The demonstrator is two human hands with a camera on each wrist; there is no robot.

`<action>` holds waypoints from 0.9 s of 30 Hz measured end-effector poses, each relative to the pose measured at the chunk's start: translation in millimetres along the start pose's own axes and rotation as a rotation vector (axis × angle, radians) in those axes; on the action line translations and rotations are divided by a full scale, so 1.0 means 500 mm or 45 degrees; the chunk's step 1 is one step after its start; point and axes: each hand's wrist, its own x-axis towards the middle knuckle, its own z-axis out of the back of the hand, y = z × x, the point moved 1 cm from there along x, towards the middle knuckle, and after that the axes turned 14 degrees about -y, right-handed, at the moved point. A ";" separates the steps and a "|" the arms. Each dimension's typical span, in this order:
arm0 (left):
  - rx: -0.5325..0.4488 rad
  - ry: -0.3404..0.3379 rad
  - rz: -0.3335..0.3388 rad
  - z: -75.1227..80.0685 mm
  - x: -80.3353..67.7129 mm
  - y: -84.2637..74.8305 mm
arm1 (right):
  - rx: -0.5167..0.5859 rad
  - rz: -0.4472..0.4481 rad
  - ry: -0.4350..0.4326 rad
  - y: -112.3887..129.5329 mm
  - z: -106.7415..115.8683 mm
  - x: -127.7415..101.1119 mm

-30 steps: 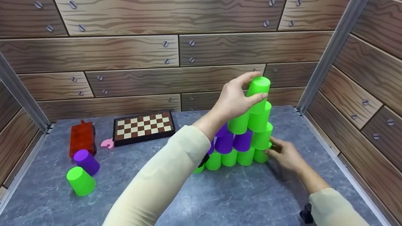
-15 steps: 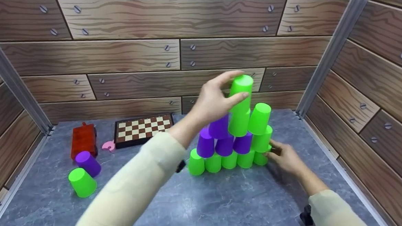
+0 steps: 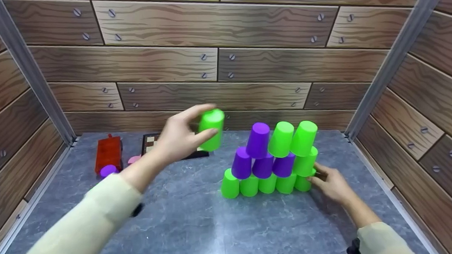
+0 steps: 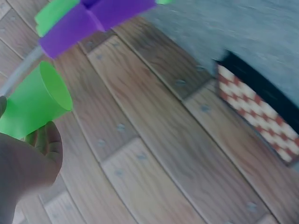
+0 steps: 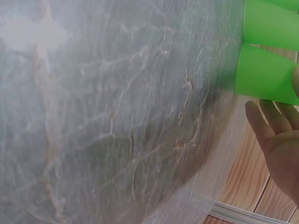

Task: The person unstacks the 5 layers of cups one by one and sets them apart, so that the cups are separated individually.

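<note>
My left hand (image 3: pixel 183 138) holds a green cup (image 3: pixel 212 130) in the air, left of a cup pyramid, with its thumb in front and fingers behind. In the left wrist view this cup (image 4: pixel 35 100) shows its open rim. Green cups form the pyramid's bottom row (image 3: pixel 249 185). Above it, the second row has three purple cups (image 3: pixel 263 166) and a green one (image 3: pixel 305 162) at the right. A purple cup (image 3: pixel 258 140) and two green cups (image 3: pixel 281 139) make the third row. My right hand (image 3: pixel 333 183) touches the bottom row's right end cup (image 5: pixel 266 74) with extended fingers.
A chessboard (image 3: pixel 193 154) lies behind the left hand, partly covered by it. Further left are a red toy cart (image 3: pixel 108 155), a pink piece (image 3: pixel 134 159) and a purple cup (image 3: pixel 109 170) half hidden by the sleeve. Wood-patterned walls (image 3: pixel 152 61) enclose the marbled surface (image 3: pixel 190 222).
My left hand has carried the green cup from above the pyramid leftward and down, away from it. My right hand stays at the pyramid's right end. The left sleeve now covers the loose green cup.
</note>
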 end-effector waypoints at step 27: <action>0.297 -0.249 0.406 0.301 -0.275 0.187 | -0.008 0.001 0.024 0.007 0.002 0.001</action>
